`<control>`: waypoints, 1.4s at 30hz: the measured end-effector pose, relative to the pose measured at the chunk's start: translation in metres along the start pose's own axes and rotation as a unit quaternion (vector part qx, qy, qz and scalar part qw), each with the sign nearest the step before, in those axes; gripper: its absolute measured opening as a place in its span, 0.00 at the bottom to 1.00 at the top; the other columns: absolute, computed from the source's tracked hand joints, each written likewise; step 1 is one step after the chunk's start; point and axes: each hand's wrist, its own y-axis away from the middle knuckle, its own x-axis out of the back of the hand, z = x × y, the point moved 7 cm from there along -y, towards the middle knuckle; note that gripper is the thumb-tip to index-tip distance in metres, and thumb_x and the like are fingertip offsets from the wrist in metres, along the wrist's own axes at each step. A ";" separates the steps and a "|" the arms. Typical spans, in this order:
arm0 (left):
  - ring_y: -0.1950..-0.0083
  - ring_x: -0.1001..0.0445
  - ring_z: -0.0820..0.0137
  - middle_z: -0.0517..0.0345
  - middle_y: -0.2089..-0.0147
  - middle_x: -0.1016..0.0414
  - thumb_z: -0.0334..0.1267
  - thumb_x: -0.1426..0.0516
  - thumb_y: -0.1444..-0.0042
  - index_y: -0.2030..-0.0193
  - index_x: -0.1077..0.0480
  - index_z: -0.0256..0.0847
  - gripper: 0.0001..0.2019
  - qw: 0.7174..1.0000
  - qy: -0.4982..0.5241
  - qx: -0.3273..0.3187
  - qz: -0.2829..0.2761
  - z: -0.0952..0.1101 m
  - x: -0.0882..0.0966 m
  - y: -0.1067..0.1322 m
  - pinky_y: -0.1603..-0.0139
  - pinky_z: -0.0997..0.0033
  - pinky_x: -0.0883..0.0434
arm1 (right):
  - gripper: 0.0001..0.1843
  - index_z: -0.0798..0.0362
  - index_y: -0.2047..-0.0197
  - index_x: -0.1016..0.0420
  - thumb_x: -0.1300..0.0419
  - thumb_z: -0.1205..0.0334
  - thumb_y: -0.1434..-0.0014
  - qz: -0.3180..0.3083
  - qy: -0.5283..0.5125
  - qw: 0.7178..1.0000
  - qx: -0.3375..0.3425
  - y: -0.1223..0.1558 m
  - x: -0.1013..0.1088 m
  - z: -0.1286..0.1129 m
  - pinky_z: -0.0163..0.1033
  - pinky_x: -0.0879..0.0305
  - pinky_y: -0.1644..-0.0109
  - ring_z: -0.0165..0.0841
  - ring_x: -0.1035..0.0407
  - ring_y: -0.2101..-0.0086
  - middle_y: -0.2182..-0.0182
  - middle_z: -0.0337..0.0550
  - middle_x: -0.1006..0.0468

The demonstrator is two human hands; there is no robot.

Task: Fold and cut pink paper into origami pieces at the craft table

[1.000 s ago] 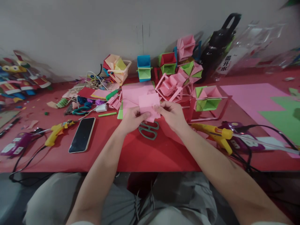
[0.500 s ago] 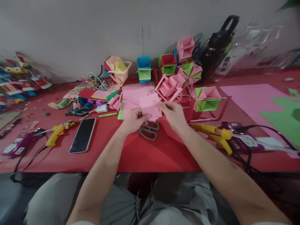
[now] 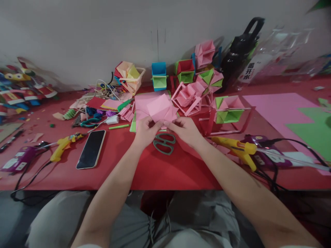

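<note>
A small square of pink paper [image 3: 160,107] is held by its near edge, between the thumbs and fingers of my left hand [image 3: 147,132] and my right hand [image 3: 186,130]. My thumbs meet at its near corner, and the fingers beneath are partly hidden. Behind it lies a stack of larger pink sheets [image 3: 141,100] with green sheets under them. Just below my hands, the handles of a pair of scissors [image 3: 164,144] show on the red table [image 3: 165,174]; the blades are covered.
Folded paper lanterns [image 3: 230,109] stand at the back right, near a black bottle [image 3: 236,51]. Yellow glue guns lie at left [image 3: 62,148] and right [image 3: 236,150], with trailing cords. A phone [image 3: 91,150] is left of my arms. Craft scraps [image 3: 103,106] fill the back left.
The pink square has turned so a corner points toward me. My right hand has come down and left, bringing both thumbs together at its near edge.
</note>
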 end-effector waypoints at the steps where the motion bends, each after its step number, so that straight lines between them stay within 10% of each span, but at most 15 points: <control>1: 0.72 0.29 0.73 0.58 0.73 0.24 0.48 0.34 0.47 0.68 0.23 0.37 0.14 1.000 -0.004 0.002 0.008 -0.001 0.001 0.000 0.70 0.73 0.30 | 0.28 0.53 0.79 0.28 0.31 0.37 0.49 0.002 0.004 1.000 0.009 0.000 0.000 -0.001 0.35 0.45 0.75 0.27 0.40 0.78 0.82 0.37 0.30; 20: 0.71 0.30 0.75 0.59 0.71 0.23 0.45 0.30 0.53 0.69 0.22 0.39 0.12 0.987 0.140 0.048 0.058 -0.005 -0.004 0.003 0.69 0.75 0.32 | 0.30 0.50 0.78 0.37 0.32 0.34 0.48 0.005 -0.038 0.999 0.027 0.004 -0.008 -0.007 0.36 0.46 0.76 0.28 0.41 0.79 0.81 0.36 0.32; 42: 0.73 0.29 0.76 0.59 0.74 0.24 0.45 0.30 0.52 0.71 0.23 0.36 0.14 0.988 0.122 0.045 0.088 -0.006 0.001 0.002 0.71 0.76 0.30 | 0.14 0.51 0.72 0.16 0.26 0.49 0.50 0.103 -0.134 0.985 0.043 -0.001 0.011 0.003 0.37 0.29 0.66 0.30 0.29 0.74 0.76 0.39 0.21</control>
